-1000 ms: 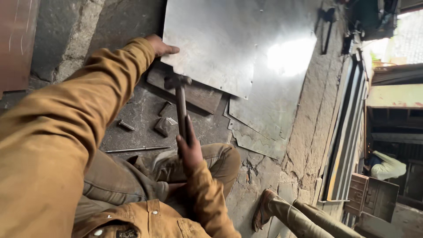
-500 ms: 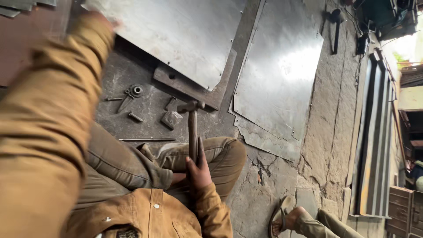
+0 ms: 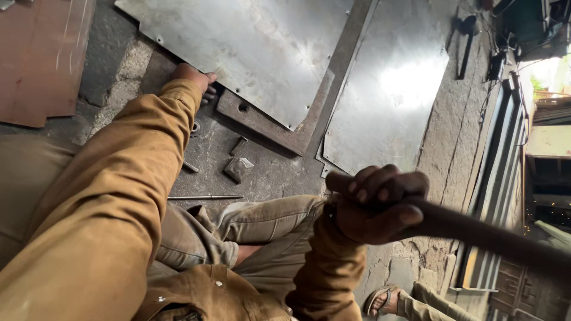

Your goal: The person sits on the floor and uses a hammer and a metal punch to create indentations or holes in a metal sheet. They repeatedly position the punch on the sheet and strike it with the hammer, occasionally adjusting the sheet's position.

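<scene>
The right hand (image 3: 377,205) is clenched around a dark hammer handle (image 3: 476,232), raised near the camera and running off to the right. The left hand (image 3: 195,79) rests flat, fingers loose, on the near edge of a steel sheet (image 3: 256,47) lying on the floor

The hammer handle (image 3: 476,232) blurs toward the right edge, its head out of view. The left hand (image 3: 193,80) is partly hidden behind its sleeve (image 3: 119,190).
</scene>
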